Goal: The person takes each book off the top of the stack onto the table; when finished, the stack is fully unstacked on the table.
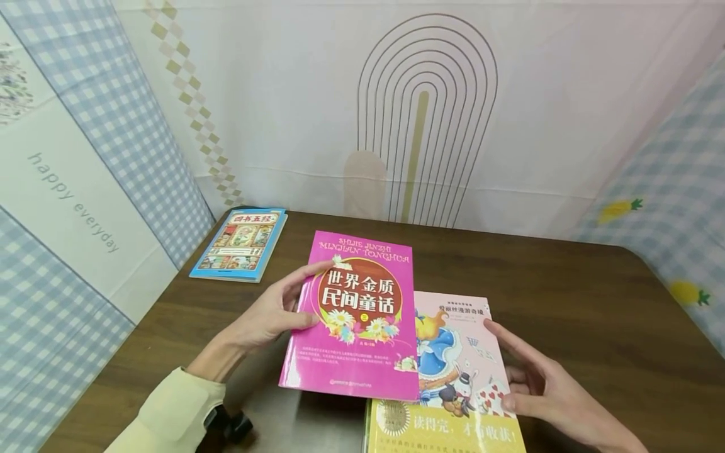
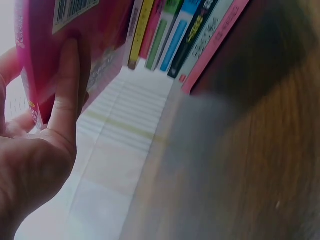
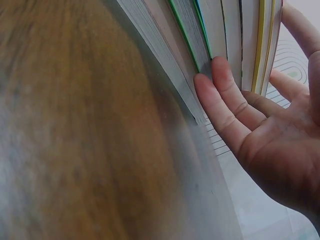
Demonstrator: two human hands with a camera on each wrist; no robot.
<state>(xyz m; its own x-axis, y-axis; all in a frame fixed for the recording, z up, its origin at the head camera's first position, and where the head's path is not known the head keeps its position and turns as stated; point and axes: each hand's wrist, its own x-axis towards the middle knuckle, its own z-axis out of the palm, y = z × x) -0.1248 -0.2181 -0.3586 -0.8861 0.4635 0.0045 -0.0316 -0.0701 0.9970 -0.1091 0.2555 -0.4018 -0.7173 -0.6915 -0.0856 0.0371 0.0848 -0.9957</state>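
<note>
- At seven o'clock, nearest in the head view, are a pale sleeve point(image 1: 175, 409) and a black band point(image 1: 229, 425) at its cuff.
- At five o'clock is the stack point(image 3: 232, 40), several books laid flat; its top book point(image 1: 461, 377), pink and yellow, lies face up, its title reading towards the person.
- At four o'clock the right hand point(image 1: 552, 390) rests against the stack's page edges, fingers apart and wrapped round nothing, most likely to hold the pile square.
- Between seven and eight o'clock the left hand point(image 1: 272, 311) is clamped on the magenta book point(image 1: 362, 314) at its left edge, digits on both faces; a hold there probably gives control while leaving most of the cover in sight.
- At six o'clock, near the middle, that magenta book sits slightly askew, overlapping the top book and hiding part of its left side. Whether the two touch, I cannot tell.
- At nine o'clock the blue book point(image 1: 240, 245) lies alone, well apart; the magenta book stands in the straight way from it to the stack.
- From ten to two o'clock a printed cloth point(image 1: 272, 94) hangs behind the table point(image 1: 538, 264), bounding its far edge.
</note>
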